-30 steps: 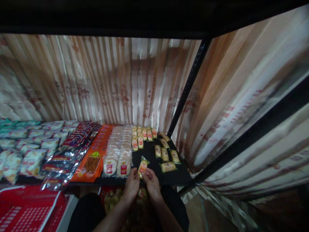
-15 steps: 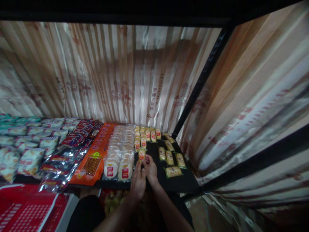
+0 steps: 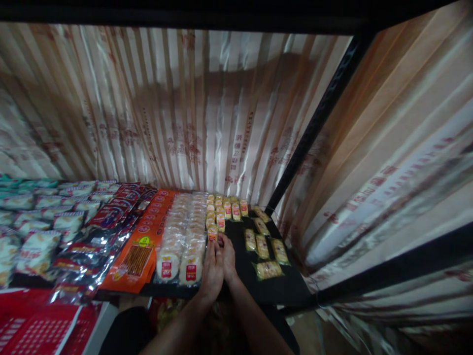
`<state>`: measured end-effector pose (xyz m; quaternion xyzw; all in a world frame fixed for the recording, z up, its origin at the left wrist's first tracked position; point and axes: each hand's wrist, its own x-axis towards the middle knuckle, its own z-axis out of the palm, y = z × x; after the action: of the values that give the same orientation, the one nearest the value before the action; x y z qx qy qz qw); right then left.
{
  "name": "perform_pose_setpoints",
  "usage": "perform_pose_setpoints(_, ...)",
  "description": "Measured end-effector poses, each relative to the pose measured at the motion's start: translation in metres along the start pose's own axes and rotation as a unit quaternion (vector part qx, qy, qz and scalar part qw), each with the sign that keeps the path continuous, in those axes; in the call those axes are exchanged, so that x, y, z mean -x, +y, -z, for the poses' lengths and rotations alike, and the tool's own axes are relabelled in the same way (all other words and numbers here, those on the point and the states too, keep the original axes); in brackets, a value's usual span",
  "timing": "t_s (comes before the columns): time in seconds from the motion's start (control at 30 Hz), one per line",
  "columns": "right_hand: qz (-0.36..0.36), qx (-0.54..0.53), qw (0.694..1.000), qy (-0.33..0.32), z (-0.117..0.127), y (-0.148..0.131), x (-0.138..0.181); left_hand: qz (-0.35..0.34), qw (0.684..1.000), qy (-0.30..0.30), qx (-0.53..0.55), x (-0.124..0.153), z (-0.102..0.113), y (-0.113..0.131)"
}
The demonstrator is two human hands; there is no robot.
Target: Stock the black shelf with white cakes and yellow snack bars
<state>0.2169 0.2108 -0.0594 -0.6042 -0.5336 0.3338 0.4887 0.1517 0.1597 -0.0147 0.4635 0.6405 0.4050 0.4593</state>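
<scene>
A small yellow snack packet with a red label [image 3: 213,232] is at the near end of the left column of matching packets [image 3: 220,221] on the black shelf. My left hand [image 3: 212,273] has its fingers closed at the near end of this packet. Close against it, my right hand [image 3: 228,256] is curled, with its fingertips at the packet's right edge. The fingers partly cover the packet's lower part. Just left of my hands are two rows of round white crackers in clear wrap [image 3: 191,270].
Several loose yellow packets [image 3: 262,246] lie scattered on the shelf [image 3: 236,234] at right. Leftward are an orange bag of sticks [image 3: 138,259], dark shiny bags [image 3: 83,256] and white snack bags [image 3: 39,251]. A red basket [image 3: 37,325] sits below left. A black post [image 3: 314,123] and curtains [image 3: 221,113] bound the shelf.
Both hands have moved the yellow packet slightly left and away from me, up against the packets of the left column. The view has shifted a little.
</scene>
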Motion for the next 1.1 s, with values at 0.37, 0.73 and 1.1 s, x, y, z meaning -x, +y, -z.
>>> perform_pose_setpoints(0.37,0.029,0.036,0.998,-0.032,-0.001,0.001,0.000,-0.008,1.000,0.000,-0.004,-0.008,-0.002,-0.003)
perform_pose_setpoints(0.73,0.055,0.117,0.991,0.025,-0.008,0.005,0.000,-0.030,0.999,0.001,-0.032,-0.009,-0.002,-0.004)
perform_pose_setpoints(1.1,0.000,0.022,0.999,0.045,-0.009,0.010,0.002,-0.034,0.997,0.037,-0.064,-0.011,-0.011,-0.015)
